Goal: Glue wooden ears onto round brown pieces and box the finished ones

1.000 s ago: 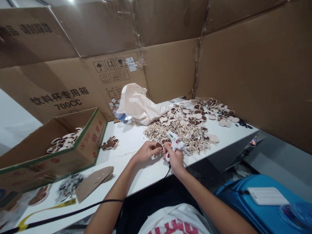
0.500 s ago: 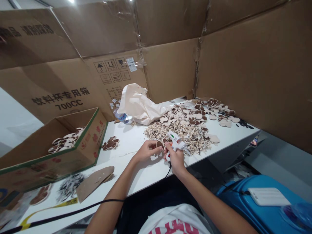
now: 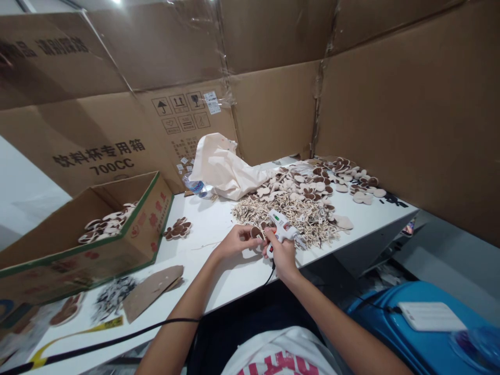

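Note:
My left hand (image 3: 239, 240) pinches a small brown felt piece with a pale edge (image 3: 256, 233) at the middle of the white table (image 3: 211, 224). Against its right side, my right hand (image 3: 282, 251) is wrapped round a white glue gun (image 3: 279, 221), and its fingertips also touch the felt piece. The gun's black cord hangs down over the table edge. Just behind the hands lies a pile of short cream-coloured strings (image 3: 308, 213). Beyond it is a heap of brown and cream felt pieces (image 3: 299, 185).
An open cardboard box (image 3: 144, 229) with felt pieces stands at the left. A small felt stack (image 3: 178, 228), a white cloth bag (image 3: 224, 166) and a bottle (image 3: 195, 186) are beside it. Cardboard walls (image 3: 273, 114) rise behind. A blue container (image 3: 417, 297) stands at lower right.
The brown felt piece has turned slightly between my fingers. Both hands and the glue gun have stayed nearly in place.

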Available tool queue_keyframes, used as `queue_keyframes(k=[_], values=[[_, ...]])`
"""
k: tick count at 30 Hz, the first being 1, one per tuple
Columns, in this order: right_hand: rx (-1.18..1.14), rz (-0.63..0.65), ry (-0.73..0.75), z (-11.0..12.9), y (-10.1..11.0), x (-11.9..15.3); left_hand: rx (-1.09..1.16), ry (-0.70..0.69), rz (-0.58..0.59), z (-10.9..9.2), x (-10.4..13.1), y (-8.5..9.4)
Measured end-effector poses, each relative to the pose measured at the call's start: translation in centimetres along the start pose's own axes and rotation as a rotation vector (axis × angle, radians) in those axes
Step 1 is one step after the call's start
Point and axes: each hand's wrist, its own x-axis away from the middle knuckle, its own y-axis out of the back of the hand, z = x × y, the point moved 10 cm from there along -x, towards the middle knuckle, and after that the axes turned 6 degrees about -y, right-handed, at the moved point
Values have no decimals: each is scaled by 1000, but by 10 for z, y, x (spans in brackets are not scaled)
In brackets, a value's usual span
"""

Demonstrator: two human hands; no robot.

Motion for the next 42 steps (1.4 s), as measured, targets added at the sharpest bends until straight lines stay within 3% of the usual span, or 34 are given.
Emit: queue_keyframes(k=[8,13,19,22,35,42], values=[[0,10,-7,2,-2,2,41,20,-47,5,1,4],[16,3,7,1,-1,1,92,-3,-232,6,3,22],[4,-7,-1,-2,0,-1,-85,-96,-428,3,3,51],[8,-2,8,-1,0,-2,-104,-97,-494,6,4,57],[-1,-1,2,1,-1,0,-159,-171,-503,-1,4,54],[1,-9,-6,0,-1,-1,-62,-82,-532,11,6,58]])
